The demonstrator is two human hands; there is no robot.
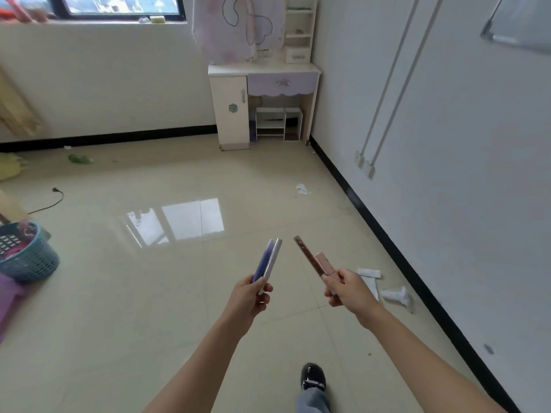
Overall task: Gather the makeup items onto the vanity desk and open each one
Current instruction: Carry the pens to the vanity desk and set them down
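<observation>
**Q:** What does the left hand [252,296] carry?
**A:** Its fingers curl round the lower ends of a blue case [264,262] and a silver case [273,259], held side by side and pointing forward.

**Q:** And the right hand [347,289]?
**A:** It grips a dark red stick [307,256] and a pink tube [325,263] near their bases.

**Q:** Where is the vanity desk [232,69]?
**A:** Well apart from both hands, across the tiled floor [179,293], in the far corner. A blue basket [29,260] stands at the left edge.

Left hand [250,296] grips blue-silver case [267,262]; right hand [348,289] holds pink tubes [313,259].
</observation>
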